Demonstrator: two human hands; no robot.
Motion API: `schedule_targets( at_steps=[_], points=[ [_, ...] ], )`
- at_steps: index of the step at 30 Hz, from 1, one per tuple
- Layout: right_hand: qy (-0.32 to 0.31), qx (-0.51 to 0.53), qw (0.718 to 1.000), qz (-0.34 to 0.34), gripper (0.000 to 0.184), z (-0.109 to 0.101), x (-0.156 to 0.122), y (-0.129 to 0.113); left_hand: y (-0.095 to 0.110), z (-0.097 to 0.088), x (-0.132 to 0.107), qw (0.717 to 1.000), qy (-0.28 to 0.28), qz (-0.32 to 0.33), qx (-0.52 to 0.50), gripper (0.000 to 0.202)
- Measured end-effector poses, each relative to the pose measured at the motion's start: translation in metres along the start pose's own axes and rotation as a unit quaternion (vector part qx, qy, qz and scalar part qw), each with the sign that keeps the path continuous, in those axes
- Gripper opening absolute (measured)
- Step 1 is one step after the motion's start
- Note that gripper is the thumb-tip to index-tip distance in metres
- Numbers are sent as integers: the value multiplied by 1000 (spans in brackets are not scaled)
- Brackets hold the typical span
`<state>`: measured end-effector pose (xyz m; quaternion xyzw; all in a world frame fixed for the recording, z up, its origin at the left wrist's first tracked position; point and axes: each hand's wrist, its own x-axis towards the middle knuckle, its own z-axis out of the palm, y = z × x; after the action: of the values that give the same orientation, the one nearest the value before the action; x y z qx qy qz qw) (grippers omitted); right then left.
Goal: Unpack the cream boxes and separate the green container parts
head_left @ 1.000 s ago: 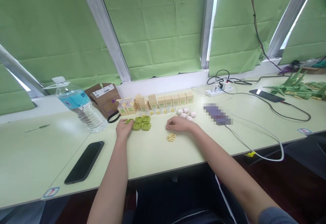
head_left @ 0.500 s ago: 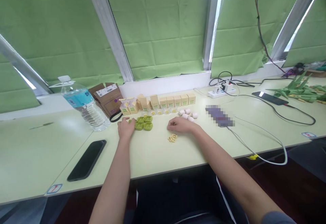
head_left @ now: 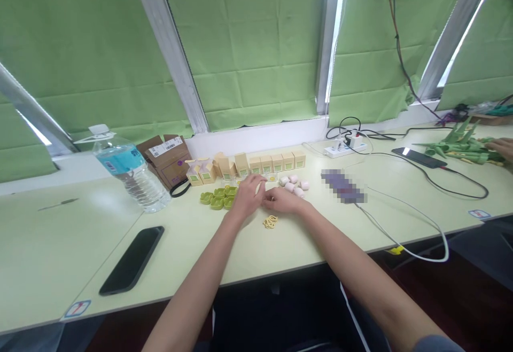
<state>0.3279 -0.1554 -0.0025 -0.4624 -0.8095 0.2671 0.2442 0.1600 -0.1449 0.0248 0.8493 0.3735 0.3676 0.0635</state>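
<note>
My left hand (head_left: 249, 196) and my right hand (head_left: 281, 201) meet over the middle of the table, fingertips close together. Both have bent, closed fingers; whatever lies between them is hidden or too small to name. A pile of thin yellow bands (head_left: 270, 222) lies just in front of them. Left of my left hand sit several small green square cups (head_left: 217, 202), partly covered by it. Small pale pink-and-white pieces (head_left: 298, 193) lie beyond my right hand. A row of small cream boxes (head_left: 266, 165) stands behind, with little clear containers (head_left: 273, 177) before it.
A large water bottle (head_left: 130, 170) and an open brown carton (head_left: 166, 161) stand at left. A black phone (head_left: 132, 260) lies nearer. On the right are a blurred-out device (head_left: 342, 186), a power strip (head_left: 344, 149), cables, another phone (head_left: 419, 157), green leafy pieces (head_left: 452, 143) and another person's hand (head_left: 503, 148).
My left hand has left the green cups and moved right to meet my right hand, which stays nearly in place. Another person's hand has appeared at the far right.
</note>
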Motion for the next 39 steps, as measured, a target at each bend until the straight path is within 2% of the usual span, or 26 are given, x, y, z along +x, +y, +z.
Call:
schedule_targets(
  at_steps=[3, 7, 9, 11, 15, 21, 24, 28, 33, 36, 39],
  points=[
    [27, -8, 1000, -2, 13, 3, 2, 3, 2, 20, 5, 996, -65, 5, -60, 37],
    [21, 11, 999, -27, 17, 6, 2, 4, -6, 33, -4, 984, -83, -87, -134, 48],
    [26, 15, 999, -31, 18, 7, 1, 2, -8, 31, -11, 977, -81, -110, -163, 49],
    [34, 18, 998, -39, 18, 8, 0, -2, -6, 27, -16, 975, -74, -107, -180, 47],
    [30, 12, 999, -41, 12, 11, 1, -7, 0, 20, -19, 978, -62, -107, -168, 44],
    [19, -9, 999, -26, 8, 10, 0, -10, -1, 22, -20, 979, -81, -117, -144, 45],
    [19, -9, 1000, -21, 10, 10, 1, -10, -5, 22, -17, 980, -68, -121, -145, 38],
    [10, -5, 999, -42, 15, 10, 3, -7, -19, 24, 2, 981, -18, -163, -103, 26],
    [-2, 27, 998, -55, 21, 10, 4, -4, -42, 22, 43, 982, -12, -186, -21, 27],
    [-7, 29, 998, -53, 22, 8, 4, -5, -53, 18, 69, 983, -25, -171, 54, 35],
    [-9, 33, 998, -52, 22, 6, 4, -5, -62, 15, 92, 977, -77, -161, 117, 52]
  ],
)
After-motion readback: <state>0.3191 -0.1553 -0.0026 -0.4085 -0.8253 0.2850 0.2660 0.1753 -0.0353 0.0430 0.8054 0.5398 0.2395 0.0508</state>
